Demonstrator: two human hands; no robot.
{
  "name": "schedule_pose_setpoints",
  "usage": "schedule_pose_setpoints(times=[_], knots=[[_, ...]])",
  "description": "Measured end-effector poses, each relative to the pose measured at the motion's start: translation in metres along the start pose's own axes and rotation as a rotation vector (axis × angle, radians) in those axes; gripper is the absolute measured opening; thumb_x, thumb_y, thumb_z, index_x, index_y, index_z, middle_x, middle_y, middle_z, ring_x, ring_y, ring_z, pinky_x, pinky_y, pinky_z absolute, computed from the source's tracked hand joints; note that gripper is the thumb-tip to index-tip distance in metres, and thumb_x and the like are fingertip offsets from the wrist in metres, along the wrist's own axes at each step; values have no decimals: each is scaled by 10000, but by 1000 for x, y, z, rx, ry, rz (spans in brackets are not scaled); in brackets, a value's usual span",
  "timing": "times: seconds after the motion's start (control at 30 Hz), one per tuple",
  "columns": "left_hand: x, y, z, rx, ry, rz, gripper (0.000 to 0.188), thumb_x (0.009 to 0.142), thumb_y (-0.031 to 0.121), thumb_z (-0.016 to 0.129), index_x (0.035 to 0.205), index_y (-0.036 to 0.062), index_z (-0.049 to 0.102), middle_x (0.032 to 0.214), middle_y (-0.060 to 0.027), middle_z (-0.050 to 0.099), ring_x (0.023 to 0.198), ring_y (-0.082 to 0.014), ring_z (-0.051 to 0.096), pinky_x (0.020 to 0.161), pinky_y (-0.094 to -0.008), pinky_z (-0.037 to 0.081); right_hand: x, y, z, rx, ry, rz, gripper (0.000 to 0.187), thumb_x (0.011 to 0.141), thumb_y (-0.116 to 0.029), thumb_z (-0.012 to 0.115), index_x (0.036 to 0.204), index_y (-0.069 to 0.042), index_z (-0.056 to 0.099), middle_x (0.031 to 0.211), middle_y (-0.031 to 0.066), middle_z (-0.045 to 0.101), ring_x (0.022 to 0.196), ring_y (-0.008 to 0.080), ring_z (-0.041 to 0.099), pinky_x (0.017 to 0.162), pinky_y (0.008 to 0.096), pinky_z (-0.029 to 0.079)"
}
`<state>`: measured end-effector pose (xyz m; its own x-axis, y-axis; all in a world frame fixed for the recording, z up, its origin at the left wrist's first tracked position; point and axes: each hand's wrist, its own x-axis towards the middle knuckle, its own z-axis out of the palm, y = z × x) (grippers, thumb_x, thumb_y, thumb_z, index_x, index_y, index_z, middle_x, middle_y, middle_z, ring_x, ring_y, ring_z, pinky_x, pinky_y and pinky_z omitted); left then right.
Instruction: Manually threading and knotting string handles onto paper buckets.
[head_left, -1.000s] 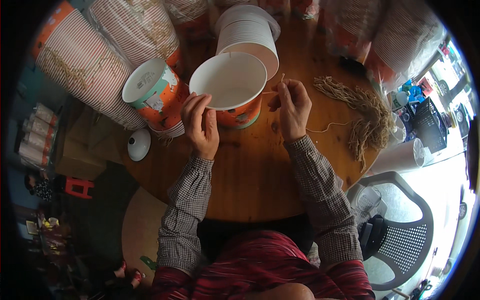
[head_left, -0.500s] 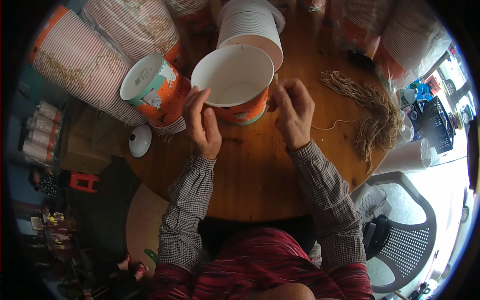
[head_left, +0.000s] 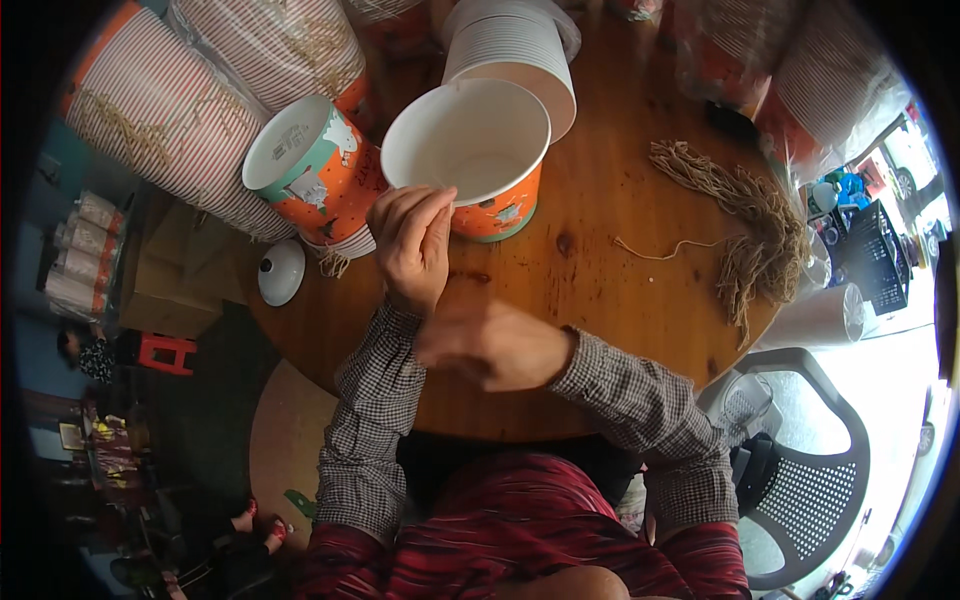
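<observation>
A large paper bucket point(head_left: 500, 212), white inside and orange with a green base band outside, stands upright on the wooden table in front of me. At its near left rim is my left hand point(head_left: 413, 240), thumb and fingers pinched together. What lies between those fingertips is too small to make out. Closer to my body, my right hand point(head_left: 490, 345) crosses in front of my left wrist, smeared by motion, so its fingers are unclear. To the left, a similar orange and green bucket point(head_left: 345, 190) leans with its mouth toward me.
Nested stacks of buckets point(head_left: 165, 110) line the left side; a white stack point(head_left: 508, 50) lies behind the bucket. A twine bundle point(head_left: 765, 260) rests at the table's right, one strand trailing left. A white lid point(head_left: 282, 272) sits at the left edge. A grey chair point(head_left: 810, 480) stands right.
My right hand has swept from the bucket's right side down and left, toward my body. My left fingers have closed into a pinch at the near rim.
</observation>
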<state>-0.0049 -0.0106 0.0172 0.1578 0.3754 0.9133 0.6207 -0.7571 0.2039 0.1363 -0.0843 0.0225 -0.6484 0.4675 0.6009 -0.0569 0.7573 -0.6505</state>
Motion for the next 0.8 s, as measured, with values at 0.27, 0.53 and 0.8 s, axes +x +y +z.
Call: schedule_pose_setpoints(times=[0.27, 0.53, 0.8], knots=[[-9, -7, -2, -166, 19, -165, 337, 806, 36, 676, 1129, 43, 578, 960, -72, 649, 946, -270, 577, 901, -425, 439, 2, 4, -11, 332, 410, 445, 48, 843, -24, 569, 889, -17, 584, 763, 83, 601, 756, 192, 614, 676, 302, 481], [7, 9, -9, 7, -95, -20, 150, 815, 62, 667, 964, 72, 655, 924, -43, 620, 852, -231, 571, 786, -357, 431, 4, 9, -25, 597, 678, 697, 143, 926, -151, 551, 873, -17, 554, 672, 14, 571, 562, 76, 528, 525, 221, 442], [12, 13, -6, 72, -179, 28, 149, 853, 118, 624, 996, 108, 664, 826, -8, 584, 797, -204, 557, 794, -350, 369, 4, 10, -31, 564, 758, 677, 168, 918, -180, 564, 844, -30, 559, 655, -1, 543, 544, 73, 500, 504, 214, 420]])
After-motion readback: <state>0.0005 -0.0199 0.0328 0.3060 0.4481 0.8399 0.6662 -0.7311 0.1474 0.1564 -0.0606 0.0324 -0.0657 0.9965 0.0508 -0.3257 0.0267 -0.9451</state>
